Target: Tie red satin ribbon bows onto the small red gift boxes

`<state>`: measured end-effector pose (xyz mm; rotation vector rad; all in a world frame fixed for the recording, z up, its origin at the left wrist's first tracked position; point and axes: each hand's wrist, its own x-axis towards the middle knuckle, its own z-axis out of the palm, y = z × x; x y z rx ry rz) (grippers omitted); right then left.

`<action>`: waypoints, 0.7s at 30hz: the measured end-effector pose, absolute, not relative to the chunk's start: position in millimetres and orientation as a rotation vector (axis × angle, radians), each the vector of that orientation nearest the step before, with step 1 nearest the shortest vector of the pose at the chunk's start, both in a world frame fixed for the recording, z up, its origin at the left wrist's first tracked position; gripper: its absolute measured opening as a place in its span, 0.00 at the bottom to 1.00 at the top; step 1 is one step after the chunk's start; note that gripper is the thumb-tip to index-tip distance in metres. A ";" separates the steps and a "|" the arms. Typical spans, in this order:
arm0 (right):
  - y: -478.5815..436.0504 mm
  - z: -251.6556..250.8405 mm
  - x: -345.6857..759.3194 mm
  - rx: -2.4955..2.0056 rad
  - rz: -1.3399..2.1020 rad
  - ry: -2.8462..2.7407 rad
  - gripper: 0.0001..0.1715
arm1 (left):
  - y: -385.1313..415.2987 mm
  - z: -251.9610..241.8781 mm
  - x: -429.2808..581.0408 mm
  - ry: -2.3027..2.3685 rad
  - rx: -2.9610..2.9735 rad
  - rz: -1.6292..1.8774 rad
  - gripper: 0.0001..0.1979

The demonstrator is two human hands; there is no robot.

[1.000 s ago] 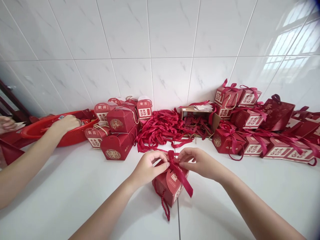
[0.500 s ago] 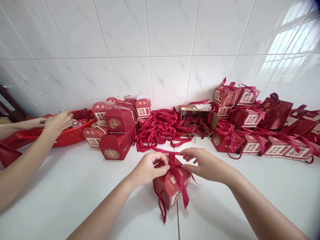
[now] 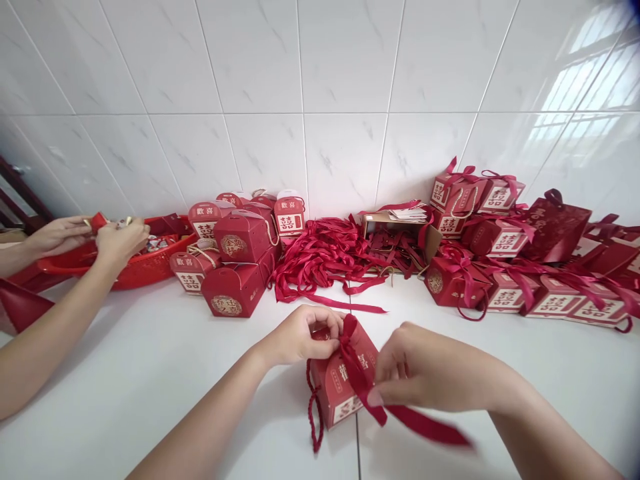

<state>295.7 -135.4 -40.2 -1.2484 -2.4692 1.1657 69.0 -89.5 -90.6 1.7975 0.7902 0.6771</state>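
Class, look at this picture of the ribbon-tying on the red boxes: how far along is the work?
Done: ribbon-tied boxes are stacked at right. In hand: the left hand pinches the ribbon atop the red box while the right hand pulls its tail. Left: boxes without ribbon and a loose ribbon pile remain behind.

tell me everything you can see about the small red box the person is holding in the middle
The small red cardboard gift box sits on the white tabletop, tilted with one corner toward the camera. Its faces carry pale printed panels with red characters. A dark red satin ribbon is knotted at its top, one tail trailing down to the right. A twisted red cord handle loops off its left side. The left hand pinches the ribbon at the top; the right hand grips the tail beside the box.
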 end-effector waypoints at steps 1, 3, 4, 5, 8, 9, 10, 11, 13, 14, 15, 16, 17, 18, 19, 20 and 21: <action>-135.2 -40.1 295.5 -1.234 1.193 -2.477 0.22 | -87.8 -90.6 68.6 0.772 1.796 0.677 0.04; -128.9 -43.1 294.4 -1.245 1.137 -2.360 0.22 | -85.0 -89.3 68.2 0.759 1.810 0.681 0.04; -123.3 -46.1 293.2 -1.244 1.082 -2.262 0.20 | -84.0 -87.7 68.3 0.760 1.826 0.679 0.04; -116.9 -49.9 291.6 -1.223 1.042 -2.169 0.20 | -83.4 -85.5 68.7 0.764 1.851 0.669 0.04; -98.3 -64.4 285.0 -1.088 1.129 -2.025 0.26 | -84.1 -75.3 70.9 0.824 1.971 0.603 0.04; -93.9 -69.1 283.0 -1.042 1.201 -2.016 0.25 | -85.2 -71.1 71.9 0.859 2.017 0.574 0.04; -90.6 -73.2 281.3 -1.006 1.257 -2.018 0.22 | -86.6 -66.8 73.0 0.894 2.059 0.543 0.04; -88.4 -76.5 280.3 -0.978 1.292 -2.022 0.19 | -88.2 -62.5 73.9 0.927 2.096 0.507 0.03; -87.0 -79.6 280.5 -0.911 1.304 -2.024 0.13 | -91.4 -54.5 75.2 0.989 2.152 0.444 0.03; -87.5 -79.3 281.5 -0.866 1.292 -2.025 0.11 | -92.7 -50.8 75.4 1.024 2.175 0.414 0.02; -88.6 -78.0 282.9 -0.818 1.271 -2.035 0.09 | -93.6 -47.6 75.2 1.062 2.195 0.385 0.02; -90.1 -75.9 284.5 -0.771 1.230 -2.066 0.06 | -93.9 -44.6 74.5 1.101 2.211 0.360 0.02; -91.9 -73.6 286.0 -0.732 1.162 -2.123 0.03 | -93.7 -42.1 73.5 1.135 2.223 0.337 0.02; -93.7 -71.5 287.3 -0.704 1.076 -2.198 0.06 | -92.8 -40.0 72.1 1.160 2.231 0.317 0.02; -95.3 -70.0 288.2 -0.685 0.988 -2.279 0.10 | -91.3 -38.4 70.6 1.172 2.235 0.301 0.01; -96.7 -69.6 288.8 -0.673 0.912 -2.359 0.15 | -89.3 -37.3 69.0 1.176 2.236 0.293 0.01; -97.5 -70.2 288.9 -0.667 0.854 -2.424 0.19 | -87.0 -36.8 67.4 1.173 2.233 0.293 0.01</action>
